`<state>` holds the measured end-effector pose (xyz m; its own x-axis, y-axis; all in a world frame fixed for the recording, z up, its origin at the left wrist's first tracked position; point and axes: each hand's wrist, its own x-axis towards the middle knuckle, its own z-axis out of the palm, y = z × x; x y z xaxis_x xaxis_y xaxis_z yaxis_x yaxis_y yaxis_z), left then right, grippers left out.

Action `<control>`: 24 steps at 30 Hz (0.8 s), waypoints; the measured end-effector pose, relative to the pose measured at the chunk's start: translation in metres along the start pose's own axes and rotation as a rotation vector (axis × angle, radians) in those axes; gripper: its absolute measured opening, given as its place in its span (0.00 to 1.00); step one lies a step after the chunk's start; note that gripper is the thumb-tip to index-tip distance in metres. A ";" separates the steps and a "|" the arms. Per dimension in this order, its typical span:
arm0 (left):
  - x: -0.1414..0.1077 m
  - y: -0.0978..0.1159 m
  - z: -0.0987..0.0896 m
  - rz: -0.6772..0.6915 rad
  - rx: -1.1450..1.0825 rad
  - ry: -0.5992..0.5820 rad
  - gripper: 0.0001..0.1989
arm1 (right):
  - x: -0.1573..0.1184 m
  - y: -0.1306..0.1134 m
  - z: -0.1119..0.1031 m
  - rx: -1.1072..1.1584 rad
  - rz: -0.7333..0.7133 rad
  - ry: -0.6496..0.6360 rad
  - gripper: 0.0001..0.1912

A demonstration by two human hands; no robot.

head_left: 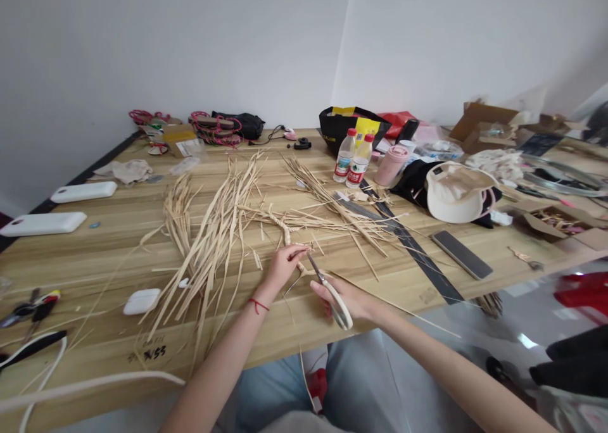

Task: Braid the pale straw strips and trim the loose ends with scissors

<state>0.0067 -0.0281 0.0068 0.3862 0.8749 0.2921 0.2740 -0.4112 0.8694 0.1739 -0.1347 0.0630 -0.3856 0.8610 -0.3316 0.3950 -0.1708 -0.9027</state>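
A pair of scissors with pale handles [339, 306] is in my right hand [335, 295], over the front part of the table. Its blades point up and left, their tips close to my left hand's fingertips. My left hand [286, 263] is closed in a pinch on a braided straw piece [286, 235], whose plaited part extends beyond the fingers. A thin straw end hangs down past the table edge. Left of the hands spreads a big bunch of loose straw strips [221, 224]; another bundle [342, 214] lies behind and to the right.
Two water bottles [360, 162], a pink cup [392, 165] and a black bag [332, 124] stand at the back. A cap [456, 195] and a phone [462, 254] lie to the right. White cases [142, 301] and tools [40, 307] are on the left. The table's front edge runs above my lap.
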 end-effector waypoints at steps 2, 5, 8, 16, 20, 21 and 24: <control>0.000 0.000 0.000 -0.003 -0.004 -0.006 0.10 | 0.001 -0.004 0.002 0.028 0.004 0.038 0.25; 0.001 -0.001 0.001 -0.009 -0.023 -0.012 0.10 | 0.001 -0.009 0.004 0.078 0.025 0.063 0.24; 0.001 -0.003 0.002 -0.017 -0.052 -0.006 0.10 | 0.002 -0.009 0.006 0.111 0.044 0.056 0.25; 0.001 -0.005 0.003 -0.032 -0.092 0.013 0.10 | 0.005 -0.004 0.010 0.099 0.022 0.087 0.26; 0.002 -0.008 0.004 -0.023 -0.098 0.010 0.10 | 0.006 -0.004 0.010 0.083 -0.013 0.101 0.24; 0.002 -0.008 0.004 -0.021 -0.097 0.006 0.10 | 0.006 -0.003 0.010 0.088 -0.017 0.107 0.24; 0.002 -0.008 0.004 -0.019 -0.091 -0.003 0.10 | 0.009 -0.001 0.010 0.089 -0.016 0.126 0.24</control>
<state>0.0083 -0.0239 -0.0013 0.3844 0.8815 0.2743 0.2002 -0.3696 0.9074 0.1620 -0.1320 0.0580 -0.2814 0.9162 -0.2853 0.3123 -0.1937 -0.9300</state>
